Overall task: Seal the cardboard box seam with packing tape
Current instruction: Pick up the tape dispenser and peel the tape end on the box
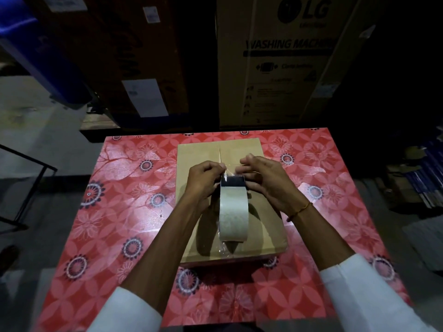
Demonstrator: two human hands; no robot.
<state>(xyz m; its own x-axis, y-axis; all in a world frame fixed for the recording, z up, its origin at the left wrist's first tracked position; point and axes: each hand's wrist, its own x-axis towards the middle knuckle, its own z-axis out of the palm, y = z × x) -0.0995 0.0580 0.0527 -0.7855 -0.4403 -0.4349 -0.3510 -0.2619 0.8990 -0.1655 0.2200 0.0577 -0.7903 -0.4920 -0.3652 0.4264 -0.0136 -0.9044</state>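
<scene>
A closed brown cardboard box (199, 152) lies on a red flowered table (119, 212), its centre seam (220, 152) running away from me. A roll of clear packing tape (233, 216) stands on edge over the seam near the box's middle. My left hand (203, 180) pinches the roll's top left side and the loose clear tape end. My right hand (266, 180) holds the roll's right side, its fingers curled over the pulled-out tape. A short piece of clear film crinkles at the roll's near foot.
Tall cardboard cartons stand behind the table, one printed LG washing machine (287, 61). A blue bin (36, 49) is at the far left, a black metal frame (28, 183) at the left, and stacked goods (419, 178) at the right.
</scene>
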